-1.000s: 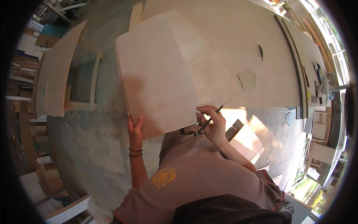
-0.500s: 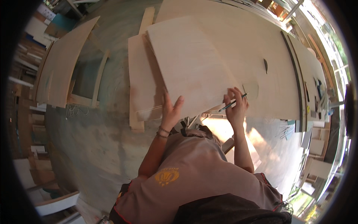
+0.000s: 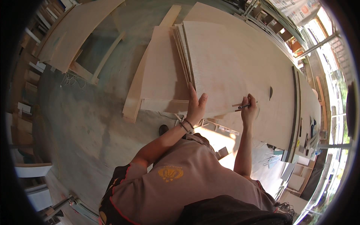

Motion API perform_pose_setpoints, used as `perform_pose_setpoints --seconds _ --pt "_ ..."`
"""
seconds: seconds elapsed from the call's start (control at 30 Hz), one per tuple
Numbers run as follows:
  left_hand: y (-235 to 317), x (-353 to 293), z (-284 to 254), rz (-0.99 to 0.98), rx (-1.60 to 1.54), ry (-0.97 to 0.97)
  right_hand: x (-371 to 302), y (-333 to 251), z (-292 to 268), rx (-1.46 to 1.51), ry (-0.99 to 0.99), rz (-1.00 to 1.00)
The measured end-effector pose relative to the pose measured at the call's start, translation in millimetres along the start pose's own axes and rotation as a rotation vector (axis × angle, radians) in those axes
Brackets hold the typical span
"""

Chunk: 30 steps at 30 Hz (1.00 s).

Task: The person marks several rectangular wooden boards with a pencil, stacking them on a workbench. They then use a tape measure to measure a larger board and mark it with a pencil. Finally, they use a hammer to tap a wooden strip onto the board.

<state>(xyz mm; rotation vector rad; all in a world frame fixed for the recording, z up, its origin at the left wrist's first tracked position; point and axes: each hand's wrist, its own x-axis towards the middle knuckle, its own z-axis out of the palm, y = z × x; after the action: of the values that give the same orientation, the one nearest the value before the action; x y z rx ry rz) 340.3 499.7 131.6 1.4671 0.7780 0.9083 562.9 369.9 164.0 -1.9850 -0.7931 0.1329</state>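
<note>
A stack of pale plywood panels lies on the big sheet-topped table, its left side showing several layered edges. My left hand grips the stack's near left corner, fingers along the side edge and thumb over the top. A dark pencil is pinched in the fingers of my right hand, above the near right part of the top panel. Beneath the stack, another plywood panel sticks out to the left.
The large table sheet stretches away to the right, with a small dark curved piece on it. Long dark-edged strips lie along its right side. At far left stands another plywood-topped table; loose white cord hangs beside it.
The whole view has swung, so the tables appear rotated. The pencil has tilted from steeply slanted to nearly level. My left hand stays at the stack's near left corner.
</note>
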Motion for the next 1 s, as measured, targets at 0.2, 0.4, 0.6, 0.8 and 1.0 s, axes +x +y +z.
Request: perform_pose_setpoints --seconds 0.2,0.4,0.6,0.8,1.0 --pt "-2.3 -11.0 -3.1 -0.001 -0.035 0.012 -17.0 -0.5 -1.2 0.144 0.005 0.022" --pt "0.1 -26.1 -5.6 -0.024 -0.008 0.006 -38.2 -15.7 -13.5 0.084 -0.004 0.076" --pt "11.1 -21.1 -31.3 -0.086 -0.138 -0.09 -68.2 -36.0 -15.5 -0.076 -0.018 0.117" --pt "6.0 -17.5 -35.2 0.057 0.195 -0.093 -69.9 -47.7 -9.1 -0.137 0.079 0.081" --pt "35.0 -29.1 -48.0 0.142 0.324 -0.136 -80.2 -54.8 -15.8 -0.186 0.045 0.166"
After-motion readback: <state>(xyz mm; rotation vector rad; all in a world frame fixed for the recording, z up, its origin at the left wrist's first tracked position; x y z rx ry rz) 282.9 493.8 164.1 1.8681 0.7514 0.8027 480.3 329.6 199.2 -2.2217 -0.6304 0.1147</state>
